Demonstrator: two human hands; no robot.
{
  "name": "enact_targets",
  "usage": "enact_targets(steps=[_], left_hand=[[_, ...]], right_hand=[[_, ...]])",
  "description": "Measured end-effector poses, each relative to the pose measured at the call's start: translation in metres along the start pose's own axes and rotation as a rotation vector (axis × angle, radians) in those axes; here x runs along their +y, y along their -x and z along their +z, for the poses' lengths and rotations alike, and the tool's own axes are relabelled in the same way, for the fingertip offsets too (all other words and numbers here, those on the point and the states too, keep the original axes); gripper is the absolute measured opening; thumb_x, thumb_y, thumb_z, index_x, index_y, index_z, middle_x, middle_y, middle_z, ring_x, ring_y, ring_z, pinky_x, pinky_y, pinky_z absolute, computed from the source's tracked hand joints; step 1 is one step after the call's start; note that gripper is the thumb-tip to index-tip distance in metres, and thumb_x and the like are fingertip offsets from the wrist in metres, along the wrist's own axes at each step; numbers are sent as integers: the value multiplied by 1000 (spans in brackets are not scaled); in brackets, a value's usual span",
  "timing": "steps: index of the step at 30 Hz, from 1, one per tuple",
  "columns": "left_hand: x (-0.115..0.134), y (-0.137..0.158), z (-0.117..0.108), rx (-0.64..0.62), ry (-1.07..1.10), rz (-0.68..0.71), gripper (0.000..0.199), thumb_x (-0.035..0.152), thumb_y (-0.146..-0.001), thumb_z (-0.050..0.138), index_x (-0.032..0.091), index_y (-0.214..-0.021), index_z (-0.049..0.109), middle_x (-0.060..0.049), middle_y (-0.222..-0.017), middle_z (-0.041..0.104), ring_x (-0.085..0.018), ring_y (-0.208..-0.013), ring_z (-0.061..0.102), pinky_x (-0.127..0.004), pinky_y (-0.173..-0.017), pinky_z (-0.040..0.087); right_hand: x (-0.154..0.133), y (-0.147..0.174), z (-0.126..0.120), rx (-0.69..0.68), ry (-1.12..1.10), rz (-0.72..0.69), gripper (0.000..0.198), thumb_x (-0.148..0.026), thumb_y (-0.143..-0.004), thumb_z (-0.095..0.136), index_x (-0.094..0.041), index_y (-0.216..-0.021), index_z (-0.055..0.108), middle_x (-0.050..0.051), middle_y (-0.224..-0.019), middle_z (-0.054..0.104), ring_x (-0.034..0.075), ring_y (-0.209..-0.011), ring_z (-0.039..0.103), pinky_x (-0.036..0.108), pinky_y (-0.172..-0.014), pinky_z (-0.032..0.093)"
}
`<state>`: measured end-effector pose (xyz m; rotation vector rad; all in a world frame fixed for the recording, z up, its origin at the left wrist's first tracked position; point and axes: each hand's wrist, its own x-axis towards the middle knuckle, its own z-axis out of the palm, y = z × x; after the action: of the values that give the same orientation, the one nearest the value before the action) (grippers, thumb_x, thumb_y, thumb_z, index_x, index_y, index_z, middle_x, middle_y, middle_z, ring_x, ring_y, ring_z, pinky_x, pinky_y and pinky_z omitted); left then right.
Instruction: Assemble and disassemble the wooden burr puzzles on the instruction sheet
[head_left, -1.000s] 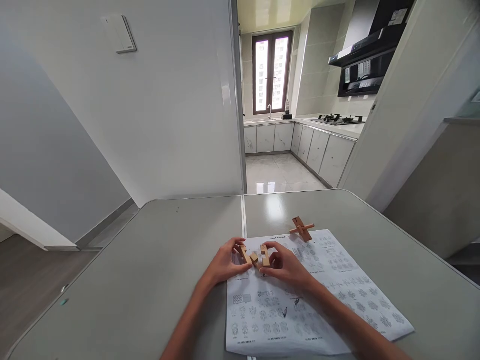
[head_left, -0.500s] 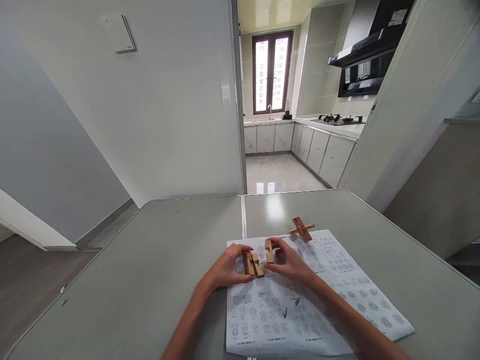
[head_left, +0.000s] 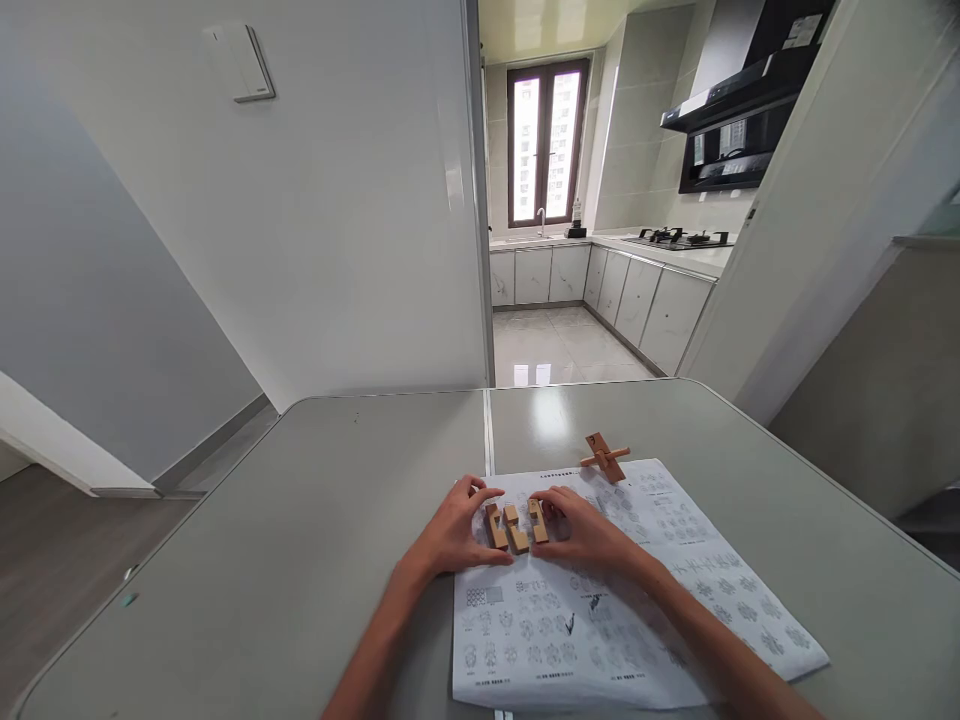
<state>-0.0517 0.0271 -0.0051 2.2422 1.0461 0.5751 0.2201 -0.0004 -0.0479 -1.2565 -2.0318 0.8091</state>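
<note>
Three notched wooden puzzle bars lie side by side on a printed instruction sheet (head_left: 637, 600). My left hand (head_left: 454, 528) grips the two left bars (head_left: 504, 527) with thumb and fingers. My right hand (head_left: 589, 530) pinches the third bar (head_left: 537, 520) and holds it against the other two. An assembled wooden cross piece (head_left: 604, 456) stands at the sheet's far edge, apart from both hands.
The sheet lies on a grey table (head_left: 300, 540) with a seam (head_left: 486, 430) down its middle. Beyond the table stands a white wall (head_left: 315, 220), and a doorway opens onto a kitchen (head_left: 600, 280) with counters and a window.
My right hand lowered its bar and brought it left against the two bars in my left hand. Both hands have settled lower onto the sheet.
</note>
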Motion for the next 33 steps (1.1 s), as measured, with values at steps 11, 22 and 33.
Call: enact_targets(steps=[11, 22, 33], left_hand=[[12, -1, 11, -71, 20, 22, 67, 50, -67, 88, 27, -126, 65, -7, -122, 54, -19, -87, 61, -33, -77, 55], [21, -1, 10, -65, 30, 31, 58, 37, -73, 83, 25, -125, 62, -6, -122, 55, -17, -85, 61, -32, -76, 55], [17, -4, 17, 22, -21, -14, 58, 50, -69, 86, 25, -117, 65, -5, -114, 57, -18, -83, 63, -31, -74, 55]], right_hand=[[-22, 3, 3, -48, -5, -10, 69, -37, -77, 83, -26, -140, 56, 6, -111, 66, 26, -101, 61, 40, -89, 52], [-21, 4, 4, -69, -70, -17, 61, -28, -81, 79, -29, -138, 57, 4, -108, 68, 23, -93, 63, 41, -91, 51], [-22, 4, 3, -90, -107, -31, 45, -25, -87, 72, -29, -131, 59, 3, -108, 70, 20, -89, 64, 37, -89, 52]])
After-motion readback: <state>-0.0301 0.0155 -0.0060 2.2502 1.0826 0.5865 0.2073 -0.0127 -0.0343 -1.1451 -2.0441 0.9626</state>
